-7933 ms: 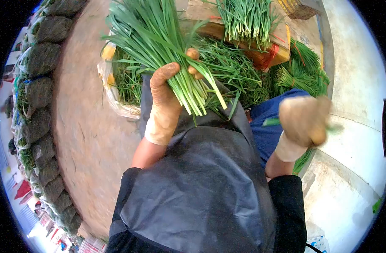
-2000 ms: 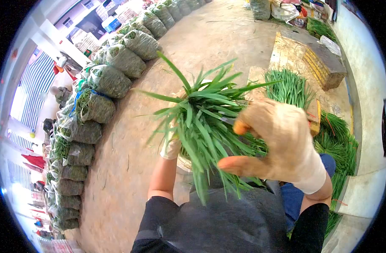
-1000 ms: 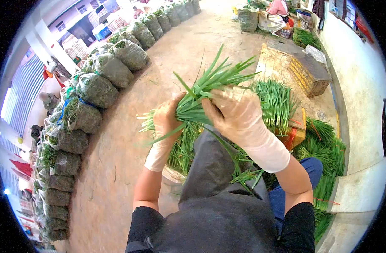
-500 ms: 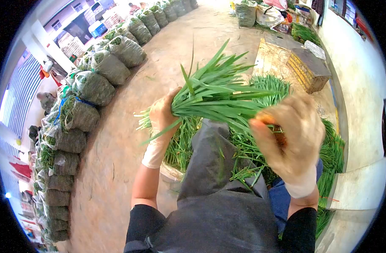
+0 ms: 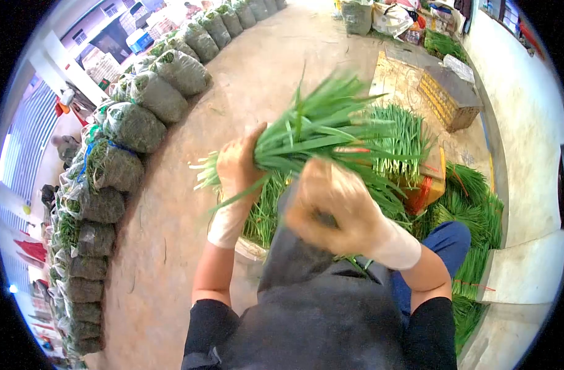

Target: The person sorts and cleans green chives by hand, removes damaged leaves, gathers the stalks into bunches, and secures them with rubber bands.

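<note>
Wrapped round a bunch of green leafy stalks [image 5: 325, 132] is my gloved left hand [image 5: 237, 165]. The pale stem ends stick out on its left side, and the long leaves fan out to the right. My gloved right hand [image 5: 334, 206] is just below the leaves, over the dark apron [image 5: 331, 308]. It is smeared by motion, with its fingers curled; whether it pinches anything cannot be made out. Loose greens [image 5: 263, 213] fill a container under the bunch, between it and my lap.
Another bunch [image 5: 398, 139] lies on a box with a red tie [image 5: 425, 191]. Tied greens [image 5: 470, 216] are piled at the right by the wall [image 5: 510, 123]. A crate [image 5: 449, 98] stands behind. Stuffed bags [image 5: 134, 126] line the left side; a person [image 5: 66, 148] is beyond them.
Since half a second ago my right hand has moved left and inward, from beyond the leaf tips to below the leaves. My left hand has stayed nearly in place, holding the bunch.
</note>
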Motion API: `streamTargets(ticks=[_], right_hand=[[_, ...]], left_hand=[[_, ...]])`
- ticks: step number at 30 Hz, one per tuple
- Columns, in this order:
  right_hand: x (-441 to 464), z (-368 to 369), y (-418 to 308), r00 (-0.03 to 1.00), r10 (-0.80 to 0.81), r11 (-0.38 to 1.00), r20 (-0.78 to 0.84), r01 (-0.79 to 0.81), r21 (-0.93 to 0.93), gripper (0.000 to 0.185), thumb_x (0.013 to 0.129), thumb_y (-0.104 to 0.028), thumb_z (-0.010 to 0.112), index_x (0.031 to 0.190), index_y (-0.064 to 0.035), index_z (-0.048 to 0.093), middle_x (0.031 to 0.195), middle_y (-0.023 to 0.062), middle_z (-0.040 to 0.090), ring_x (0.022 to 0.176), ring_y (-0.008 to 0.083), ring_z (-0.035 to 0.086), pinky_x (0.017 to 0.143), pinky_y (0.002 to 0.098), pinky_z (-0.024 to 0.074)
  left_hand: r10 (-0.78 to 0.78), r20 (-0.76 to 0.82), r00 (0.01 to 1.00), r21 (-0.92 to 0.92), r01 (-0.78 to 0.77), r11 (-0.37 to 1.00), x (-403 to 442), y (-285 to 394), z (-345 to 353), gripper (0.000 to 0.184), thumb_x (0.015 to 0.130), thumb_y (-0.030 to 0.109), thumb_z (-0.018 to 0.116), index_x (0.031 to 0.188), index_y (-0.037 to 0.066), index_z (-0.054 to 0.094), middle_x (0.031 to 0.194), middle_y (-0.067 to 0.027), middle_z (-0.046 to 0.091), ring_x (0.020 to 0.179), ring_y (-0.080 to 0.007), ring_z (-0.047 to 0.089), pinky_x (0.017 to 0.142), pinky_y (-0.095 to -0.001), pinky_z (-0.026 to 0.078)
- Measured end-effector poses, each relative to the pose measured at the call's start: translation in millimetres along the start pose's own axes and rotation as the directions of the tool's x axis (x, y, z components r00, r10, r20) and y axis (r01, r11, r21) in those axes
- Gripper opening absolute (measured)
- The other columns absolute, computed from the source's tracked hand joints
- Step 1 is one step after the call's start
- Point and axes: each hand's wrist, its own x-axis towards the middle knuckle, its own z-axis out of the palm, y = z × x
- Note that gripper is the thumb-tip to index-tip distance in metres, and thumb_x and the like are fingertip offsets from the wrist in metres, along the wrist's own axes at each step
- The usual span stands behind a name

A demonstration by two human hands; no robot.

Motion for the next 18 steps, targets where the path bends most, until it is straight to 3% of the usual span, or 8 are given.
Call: streamTargets(ticks=[2,5,6,7,8,9,15,18], right_hand=[[-16.9,-13.9,-17.8,0.943,-0.08,0.964,0.323,-0.009,0.265,0.011,0.079,-0.018,0.069,0.077,-0.0089,0.062,0.071,0.0052,0.058,0.071,0.0253,0.058,0.064,0.0365,0.0453],[-54.7,-22.5,-16.0,0.712,0.358,0.898,0.605,-0.084,-0.432,0.031,0.083,-0.039,0.064,0.085,-0.0082,0.065,0.074,0.0062,0.061,0.074,0.0273,0.061,0.067,0.0379,0.0472],[-56.3,-25.1,-22.9,0.622,0.524,0.737,0.582,0.013,-0.676,0.033,0.083,-0.04,0.064,0.09,-0.0077,0.064,0.075,0.0048,0.062,0.074,0.0269,0.061,0.068,0.0373,0.0473],[-56.0,-29.4,-29.0,0.866,0.308,0.731,0.395,0.051,-0.681,0.029,0.083,-0.034,0.066,0.093,-0.0074,0.064,0.078,0.0052,0.064,0.071,0.0239,0.061,0.068,0.0359,0.0466],[-34.7,-50.8,-56.4,0.985,0.152,0.91,0.078,-0.109,-0.4,0.021,0.081,-0.025,0.068,0.093,-0.0069,0.065,0.08,0.0063,0.065,0.071,0.022,0.059,0.069,0.0348,0.0457],[-25.7,-59.4,-66.9,0.998,0.048,0.869,-0.039,-0.061,-0.491,0.015,0.08,-0.017,0.069,0.091,-0.0071,0.065,0.08,0.0065,0.064,0.071,0.0222,0.056,0.068,0.0352,0.0448],[14.1,-45.9,-16.3,0.977,0.029,0.439,-0.211,-0.203,-0.875,0.015,0.082,-0.022,0.067,0.083,-0.0076,0.062,0.075,0.0052,0.059,0.067,0.024,0.054,0.063,0.0354,0.0443],[6.4,-32.2,6.3,0.993,-0.007,0.757,-0.115,-0.07,-0.65,0.018,0.082,-0.022,0.066,0.076,-0.0067,0.059,0.07,0.007,0.054,0.062,0.0257,0.053,0.057,0.0374,0.0431]], left_hand=[[-0.031,-0.013,0.999,-0.073,0.03,0.997,1.0,-8.8,4.8,0.057,0.067,0.025,0.078,0.12,0.015,0.058,0.086,-0.0111,0.065,0.084,-0.03,0.062,0.077,-0.0397,0.047],[-0.136,-0.046,0.99,-0.18,0.125,0.976,-5.1,-22.0,10.3,0.048,0.068,0.023,0.077,0.112,0.011,0.063,0.09,-0.0139,0.067,0.085,-0.0327,0.064,0.075,-0.0413,0.048],[-0.134,-0.04,0.99,-0.177,0.125,0.976,-4.7,-23.9,10.9,0.048,0.068,0.023,0.077,0.112,0.011,0.063,0.09,-0.0139,0.067,0.085,-0.0327,0.064,0.075,-0.0413,0.048],[-0.139,-0.066,0.988,-0.18,0.125,0.976,-4.3,-25.3,11.8,0.047,0.068,0.022,0.076,0.112,0.011,0.062,0.089,-0.0139,0.067,0.085,-0.0327,0.064,0.075,-0.041,0.048],[-0.152,-0.066,0.986,-0.187,0.138,0.973,-11.6,-23.7,11.7,0.047,0.069,0.022,0.076,0.112,0.01,0.062,0.089,-0.0139,0.067,0.085,-0.0328,0.064,0.075,-0.0408,0.048],[-0.146,-0.058,0.988,-0.2,0.132,0.971,-13.0,-24.2,13.9,0.046,0.07,0.021,0.075,0.113,0.011,0.062,0.091,-0.0137,0.067,0.086,-0.0326,0.064,0.076,-0.0407,0.048],[-0.048,-0.134,0.99,-0.166,0.025,0.986,-6.4,-6.7,6.4,0.045,0.071,0.021,0.074,0.113,0.012,0.062,0.096,-0.0105,0.067,0.091,-0.0289,0.063,0.08,-0.0401,0.046],[0.008,-0.177,0.984,-0.111,-0.028,0.993,-6.2,-7.6,4.5,0.047,0.072,0.022,0.072,0.118,0.014,0.061,0.092,-0.0078,0.066,0.086,-0.027,0.063,0.08,-0.039,0.046]])
